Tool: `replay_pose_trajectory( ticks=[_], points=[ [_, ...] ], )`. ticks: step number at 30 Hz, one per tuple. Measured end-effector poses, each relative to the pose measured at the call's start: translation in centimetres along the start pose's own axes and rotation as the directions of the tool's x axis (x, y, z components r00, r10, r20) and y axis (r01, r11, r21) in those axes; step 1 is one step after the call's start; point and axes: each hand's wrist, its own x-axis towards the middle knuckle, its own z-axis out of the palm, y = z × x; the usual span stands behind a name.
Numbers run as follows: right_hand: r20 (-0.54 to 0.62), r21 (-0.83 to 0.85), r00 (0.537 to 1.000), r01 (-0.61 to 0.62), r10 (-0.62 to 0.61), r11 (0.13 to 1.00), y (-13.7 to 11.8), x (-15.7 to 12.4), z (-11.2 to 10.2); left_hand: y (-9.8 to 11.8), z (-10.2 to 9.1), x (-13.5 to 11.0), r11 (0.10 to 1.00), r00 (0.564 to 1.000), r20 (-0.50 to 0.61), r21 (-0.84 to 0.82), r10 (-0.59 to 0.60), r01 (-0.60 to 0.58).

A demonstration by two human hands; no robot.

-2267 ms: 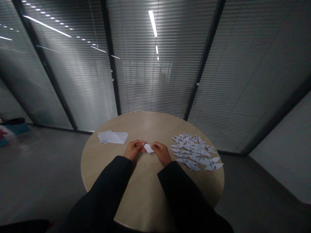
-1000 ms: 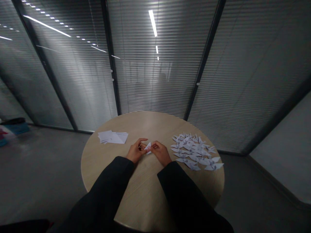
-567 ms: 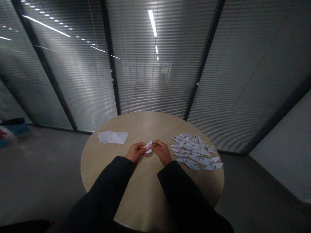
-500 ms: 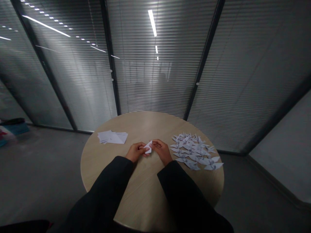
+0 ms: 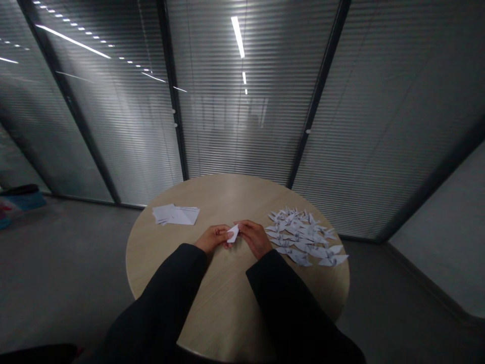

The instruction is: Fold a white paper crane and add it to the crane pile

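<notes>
Lowered slightly since the earlier frame, the folded white paper [image 5: 233, 234] now tilts its pointed tip to the right. Fingertips of the left hand [image 5: 212, 238] and right hand [image 5: 253, 238] pinch it from opposite sides. It is held above a round wooden table [image 5: 227, 298], between a stack of paper sheets [image 5: 176, 215] and a pile of origami cranes [image 5: 303, 237].

Round table [image 5: 223, 288]: paper sheets [image 5: 175, 215] far left; folded paper [image 5: 233, 233] centre; paper cranes [image 5: 303, 237] right edge; blinded glass partition [image 5: 242, 126] behind.
</notes>
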Motion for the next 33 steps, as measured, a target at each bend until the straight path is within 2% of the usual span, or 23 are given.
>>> replay_pose_trajectory(
  ticks=[9, 15, 19, 22, 25, 29, 33],
  points=[
    [0.002, -0.038, 1.000, 0.013, -0.012, 0.999, 0.0, 0.0, 0.0, 0.1, 0.0, 0.0, 1.000, 1.000, 0.015, 0.000, -0.021, 0.021],
    [0.001, -0.097, 1.000, 0.019, -0.019, 0.995, -0.1, 0.0, -0.1, 0.4, 0.2, -0.2, 0.997, 0.994, -0.105, 0.074, -0.007, 0.015],
    [-0.057, -0.175, 0.998, 0.026, -0.037, 0.984, 0.5, 0.5, -0.4, 0.2, 0.1, 0.0, 0.991, 0.978, -0.207, 0.134, 0.011, 0.017],
    [-0.082, -0.215, 0.995, 0.046, -0.065, 0.976, 1.1, 0.8, -0.7, 0.0, 0.0, 0.2, 0.991, 0.961, -0.271, 0.135, 0.049, -0.013],
    [-0.053, -0.251, 0.994, 0.074, -0.090, 0.965, 1.4, 1.0, -0.8, 0.0, -0.1, 0.3, 0.993, 0.944, -0.321, 0.107, 0.080, -0.048],
    [-0.012, -0.339, 0.993, 0.109, -0.120, 0.934, 1.8, 0.9, -0.9, 0.0, -0.2, 0.3, 0.988, 0.939, -0.330, 0.143, 0.099, -0.054],
    [0.037, -0.410, 0.995, 0.101, -0.094, 0.907, 2.3, 0.9, -0.9, -0.4, -0.5, 0.1, 0.956, 0.941, -0.290, 0.277, 0.175, -0.093]
  ],
)
